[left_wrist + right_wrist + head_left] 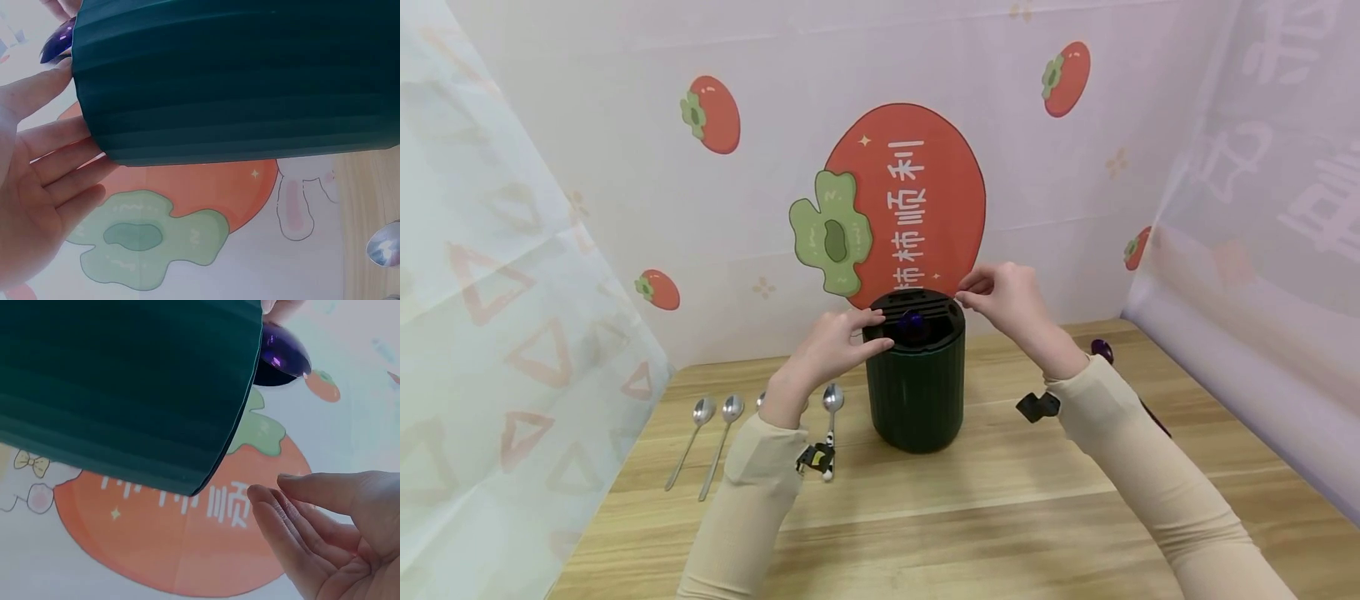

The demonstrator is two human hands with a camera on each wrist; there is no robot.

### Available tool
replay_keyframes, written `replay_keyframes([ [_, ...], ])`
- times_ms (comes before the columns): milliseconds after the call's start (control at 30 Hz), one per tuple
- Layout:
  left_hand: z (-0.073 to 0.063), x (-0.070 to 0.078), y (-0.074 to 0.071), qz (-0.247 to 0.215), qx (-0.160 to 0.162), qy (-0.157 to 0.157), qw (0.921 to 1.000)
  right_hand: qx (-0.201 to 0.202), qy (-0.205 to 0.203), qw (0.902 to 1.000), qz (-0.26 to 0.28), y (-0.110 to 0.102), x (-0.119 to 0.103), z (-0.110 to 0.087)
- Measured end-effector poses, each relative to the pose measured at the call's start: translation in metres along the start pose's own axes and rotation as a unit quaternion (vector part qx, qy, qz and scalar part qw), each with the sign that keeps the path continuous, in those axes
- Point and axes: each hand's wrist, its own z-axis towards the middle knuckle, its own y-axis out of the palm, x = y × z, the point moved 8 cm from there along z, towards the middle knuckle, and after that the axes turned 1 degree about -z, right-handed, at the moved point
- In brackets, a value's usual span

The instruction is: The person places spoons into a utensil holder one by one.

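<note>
A dark green ribbed utensil holder (917, 404) stands upright on the wooden table, with a black slotted top (925, 308). The shiny purple bowl of a spoon (913, 323) sticks out of its opening, also visible in both wrist views. At the holder's left rim, my left hand (838, 343) touches the edge, thumb and fingers spread and fairly straight. My right hand (1009, 302) hovers beside the right rim, thumb and fingertips close together. In the right wrist view that hand (331, 531) holds nothing and is apart from the holder.
Several metal spoons lie left of the holder, including one spoon (730, 408) and another with a black-and-white handle (831, 442); my left arm partly covers the row. A purple spoon (1102, 350) lies at right, behind my right forearm. A printed cloth (760, 208) hangs behind the table.
</note>
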Motion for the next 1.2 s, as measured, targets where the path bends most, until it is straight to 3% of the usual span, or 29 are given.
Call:
replay_keyframes([
  [300,-0.001,0.000,0.001,-0.001,-0.004,-0.004,1.0000,0.017,0.008,0.9998,-0.002,-0.005,0.021,-0.006],
  [733,-0.002,0.003,-0.001,-0.004,0.004,0.006,1.0000,-0.015,0.072,0.9972,-0.015,-0.007,0.071,-0.016],
  [1200,-0.001,0.001,0.000,-0.002,0.005,0.005,1.0000,-0.034,0.100,0.9935,-0.043,-0.007,0.110,-0.031],
])
